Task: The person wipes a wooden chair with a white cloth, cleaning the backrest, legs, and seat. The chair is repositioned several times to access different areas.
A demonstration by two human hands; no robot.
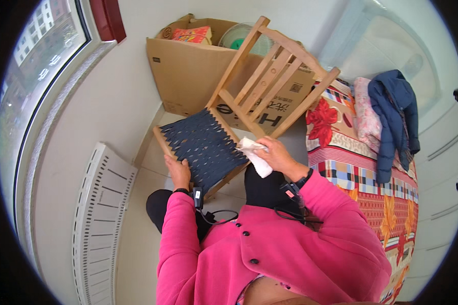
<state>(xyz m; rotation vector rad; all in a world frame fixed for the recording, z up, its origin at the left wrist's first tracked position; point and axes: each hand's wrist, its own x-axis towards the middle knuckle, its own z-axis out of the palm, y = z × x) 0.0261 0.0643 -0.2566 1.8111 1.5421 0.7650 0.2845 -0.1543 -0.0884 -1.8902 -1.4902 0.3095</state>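
A wooden chair [231, 113] with a slatted back stands tilted in front of me, its seat [202, 147] woven from dark blue strips. My left hand [179, 173] grips the seat's wooden edge on the left side, fingers partly hidden by the rail. Bunched in my right hand [278, 155] is a white cloth [259, 161], which lies against the seat's right corner near the base of the backrest. Whether the cloth presses on the wood or only hangs beside it, I cannot tell. Both wrists carry dark bands with small devices and cables.
Behind the chair sits a large cardboard box [175, 76] holding a fan [239, 36] and a red-yellow package [193, 34]. A bed with a patterned cover [336, 168] is on the right, bearing a blue jacket [392, 117]. A white radiator [104, 203] lines the left wall.
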